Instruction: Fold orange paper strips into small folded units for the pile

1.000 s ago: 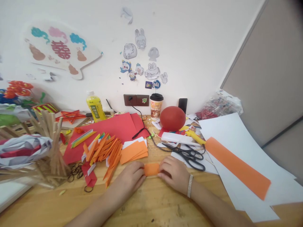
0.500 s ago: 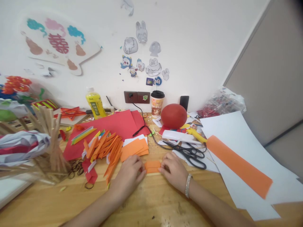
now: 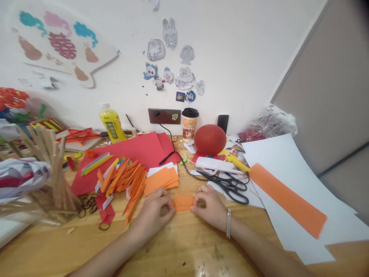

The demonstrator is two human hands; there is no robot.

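Observation:
Between my hands, a small folded piece of orange paper (image 3: 183, 203) lies at the front of the wooden table. My left hand (image 3: 158, 207) pinches its left end between thumb and fingers. On the other end, my right hand (image 3: 209, 204) pinches the paper in the same way; a sparkling bracelet (image 3: 228, 223) circles that wrist. Flat orange paper rectangles (image 3: 161, 181) lie just beyond my left hand. To their left is a pile of folded orange paper strips (image 3: 127, 179). Black-handled scissors (image 3: 227, 184) rest beyond my right hand.
Red paper sheets (image 3: 129, 150) lie behind the strips. A yellow drink bottle (image 3: 112, 123), a lidded cup (image 3: 189, 125) and a red balloon (image 3: 210, 140) stand along the wall. White sheets (image 3: 276, 154) carry a long orange strip (image 3: 288, 200) at right. Wooden sticks (image 3: 54, 154) bunch at left.
The camera view has shifted slightly. My fingers have moved a little along the folded orange paper, whose creases look flatter now; both hands stay at its ends.

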